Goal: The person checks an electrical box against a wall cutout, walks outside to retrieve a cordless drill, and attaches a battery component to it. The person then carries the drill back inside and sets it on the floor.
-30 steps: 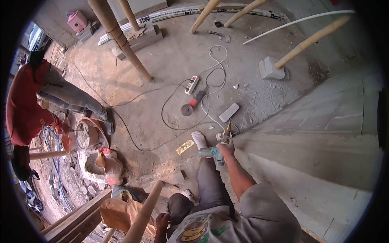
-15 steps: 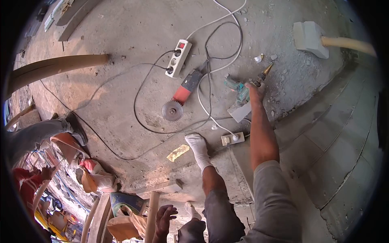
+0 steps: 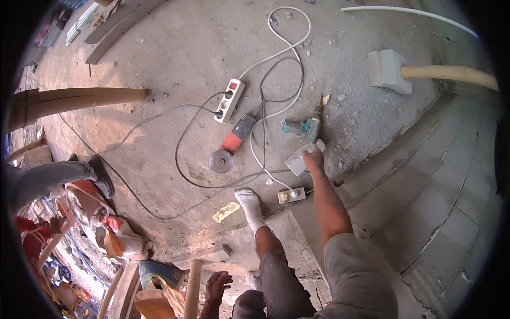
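My right hand (image 3: pixel 313 158) is closed on the right end of a pale grey block (image 3: pixel 297 161) near the floor. Just beyond it lies a teal cordless drill (image 3: pixel 312 127) with a cone-shaped bit pointing away. My left hand (image 3: pixel 218 284) hangs at the bottom with its fingers apart, near a wooden pole (image 3: pixel 194 287), holding nothing. A red and black angle grinder (image 3: pixel 232 142) with a toothed disc rests left of the drill. Beside the grinder is a white power strip (image 3: pixel 229 101) with plugs in it.
Cables loop across the concrete floor (image 3: pixel 159 159). A socket box (image 3: pixel 291 195) sits near my socked foot (image 3: pixel 248 204). A bamboo pole (image 3: pixel 451 73) meets a white block (image 3: pixel 390 71) at right. Another person's leg (image 3: pixel 48 176) and hands show at left, near buckets and bags.
My right hand has let go of the drill, which now lies on the floor, and has moved back toward me and taken hold of the grey block. The view has shifted slightly.
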Motion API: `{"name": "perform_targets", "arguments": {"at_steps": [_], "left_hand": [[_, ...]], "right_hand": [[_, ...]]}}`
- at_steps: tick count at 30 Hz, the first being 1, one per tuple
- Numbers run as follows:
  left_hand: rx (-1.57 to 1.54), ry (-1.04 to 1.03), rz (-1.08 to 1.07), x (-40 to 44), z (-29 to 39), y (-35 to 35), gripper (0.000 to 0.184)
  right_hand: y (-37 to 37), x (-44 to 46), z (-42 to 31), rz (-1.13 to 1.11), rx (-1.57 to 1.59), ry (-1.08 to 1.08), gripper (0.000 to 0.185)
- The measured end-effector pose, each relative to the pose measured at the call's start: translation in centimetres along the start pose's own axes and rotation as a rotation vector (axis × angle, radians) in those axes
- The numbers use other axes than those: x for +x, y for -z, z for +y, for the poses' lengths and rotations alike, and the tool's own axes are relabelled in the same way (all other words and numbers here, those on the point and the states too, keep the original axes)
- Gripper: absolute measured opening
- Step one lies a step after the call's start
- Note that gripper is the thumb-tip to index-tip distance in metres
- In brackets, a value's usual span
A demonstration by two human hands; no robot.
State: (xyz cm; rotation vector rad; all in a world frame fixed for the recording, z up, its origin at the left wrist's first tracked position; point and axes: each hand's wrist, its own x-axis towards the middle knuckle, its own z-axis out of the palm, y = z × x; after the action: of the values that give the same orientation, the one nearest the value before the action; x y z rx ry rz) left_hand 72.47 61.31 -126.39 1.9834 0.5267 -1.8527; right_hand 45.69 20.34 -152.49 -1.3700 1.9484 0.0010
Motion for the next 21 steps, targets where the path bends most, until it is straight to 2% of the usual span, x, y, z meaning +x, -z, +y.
{"name": "perform_targets", "arguments": {"at_steps": [1,3,5,6,7,8,13,14,16,17,19,21], "left_hand": [[-0.023,-0.017,0.01,-1.3,0.4,-0.2,0.035],[-0.064,-0.081,0.004,-4.5,0.6,-0.2,0.035],[-0.091,-0.162,0.002,-8.0,0.4,-0.1,0.035],[-0.1,-0.205,0.004,-10.0,0.0,0.1,0.036],[-0.167,-0.319,-0.014,-11.8,-1.2,0.6,0.035],[-0.23,-0.431,-0.034,-13.8,-2.4,1.3,0.035],[-0.215,-0.503,0.08,-20.2,-10.4,4.3,0.037],[-0.203,-0.516,0.09,-19.6,-13.3,5.3,0.038],[-0.182,-0.544,0.135,-19.8,-18.6,7.0,0.043],[-0.206,-0.563,0.159,-20.6,-20.9,7.7,0.039],[-0.267,-0.584,0.215,-22.4,-27.9,8.8,0.037],[-0.357,-0.632,0.261,-22.4,-34.7,10.1,0.036]], "right_hand": [[-1.1,-3.2,0.5,0.016,-0.08,0.04,0.043],[-0.3,-11.5,-1.7,-0.305,-0.078,-0.018,0.039],[-1.8,-19.3,-0.4,-0.504,-0.251,0.165,0.039],[-1.1,-23.6,-1.6,-0.637,-0.293,0.138,0.035],[-2.2,-27.3,-0.5,-0.668,-0.351,0.178,0.035],[-0.9,-30.8,-1.0,-0.893,-0.57,0.542,0.036],[0.4,-41.8,-2.5,-1.217,-1.24,0.928,0.049],[0.7,-44.0,-2.0,-1.269,-1.409,0.987,0.052],[3.1,-47.2,-1.4,-1.226,-1.347,0.98,0.057],[5.3,-47.8,-0.7,-1.147,-1.113,0.922,0.061],[3.8,-47.4,2.9,-1.18,-1.092,1.024,0.062],[4.6,-51.3,3.1,-1.127,-1.326,1.056,0.058]]}}
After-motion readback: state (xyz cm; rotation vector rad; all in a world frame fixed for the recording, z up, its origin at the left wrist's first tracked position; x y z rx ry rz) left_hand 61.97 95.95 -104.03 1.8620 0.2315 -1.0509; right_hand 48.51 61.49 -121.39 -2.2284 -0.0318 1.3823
